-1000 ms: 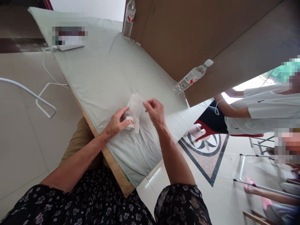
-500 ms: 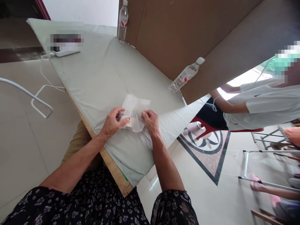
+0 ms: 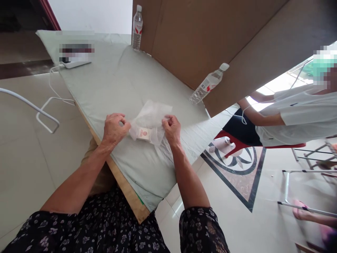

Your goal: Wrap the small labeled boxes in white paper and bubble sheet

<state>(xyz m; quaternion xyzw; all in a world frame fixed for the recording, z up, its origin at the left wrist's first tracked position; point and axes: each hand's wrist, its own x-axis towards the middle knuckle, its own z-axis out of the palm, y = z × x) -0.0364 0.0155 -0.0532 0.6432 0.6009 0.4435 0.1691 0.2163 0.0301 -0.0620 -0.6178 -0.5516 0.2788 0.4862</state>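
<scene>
The right hand [image 3: 172,130] pinches the wrap's [image 3: 151,111] right side; the left hand's [image 3: 114,128] thumb and forefinger curl together at its left edge, hold unclear. The wrap, mid-frame, looks light, limp, easily torn, best taken by its corners; the box [image 3: 144,134] amid it seems stiffer, best held by its sides. Cloth [image 3: 105,84] gives room upper left; cardboard [image 3: 184,42] bounds upper right; the table edge [image 3: 126,193] runs lower left.

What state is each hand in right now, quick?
Left hand: curled at the left edge of the translucent wrapper; cannot tell if gripping.
Right hand: closed, holding the translucent wrapper's right side.
</scene>
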